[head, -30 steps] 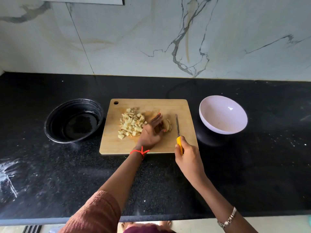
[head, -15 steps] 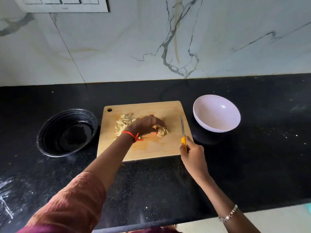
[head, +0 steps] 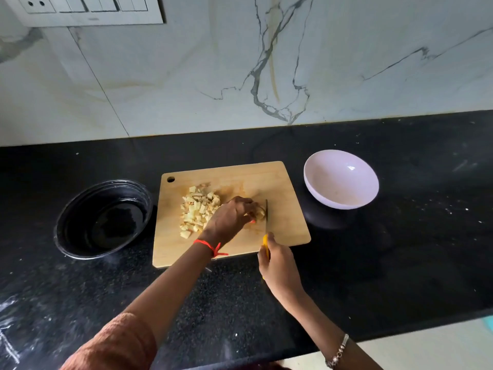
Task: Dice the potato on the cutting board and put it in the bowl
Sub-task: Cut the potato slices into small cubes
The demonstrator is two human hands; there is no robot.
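Potato cutting observed on wooden cutting board (head: 282,182).
Left hand (head: 230,218) grips uncut potato piece (head: 260,213); right hand (head: 277,265) grips knife (head: 266,217) (yellow handle). Diced potato (head: 198,209) piled left; white bowl (head: 341,178) beside board.

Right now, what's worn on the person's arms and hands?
Left hand: bare, red thread tied at the wrist, rust-brown textured sleeve ending near the elbow. Right hand: bare, silver bracelet on the wrist, no sleeve in view.
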